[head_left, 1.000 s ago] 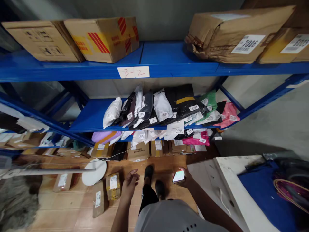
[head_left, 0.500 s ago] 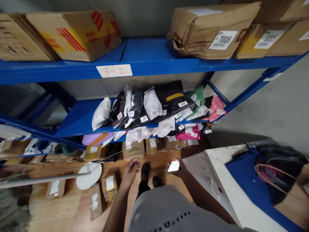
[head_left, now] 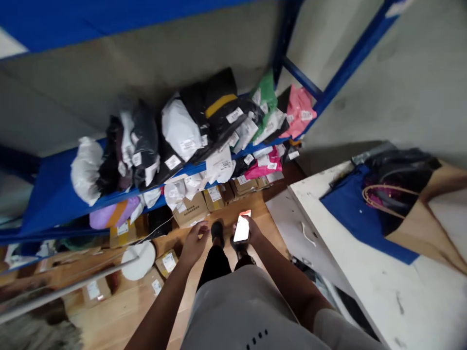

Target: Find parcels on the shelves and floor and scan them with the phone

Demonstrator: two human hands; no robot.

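Observation:
A smartphone (head_left: 242,227) with a bright white screen rests in my right hand (head_left: 252,228), its fingers closed around the edges. My left hand (head_left: 196,241) hangs free at about waist height, holding nothing, with its fingers apart and slightly curled. Beyond both hands stands a blue shelf (head_left: 105,197) with several labelled parcels on it. Among them are a white parcel (head_left: 180,129), a black one with a yellow band (head_left: 222,104), a green one (head_left: 268,97) and a pink one (head_left: 299,109). Neither hand touches the parcels.
To my right is a white table (head_left: 379,291) with a blue bag (head_left: 350,214) and an open cardboard box (head_left: 430,238). Cardboard boxes (head_left: 193,209) sit under the shelf. A metal pole with a round white base (head_left: 138,260) stands at my left.
My view has turned and come nearer to the middle shelf; the upper boxes have left the picture. The phone now tilts more upright, showing more of its screen.

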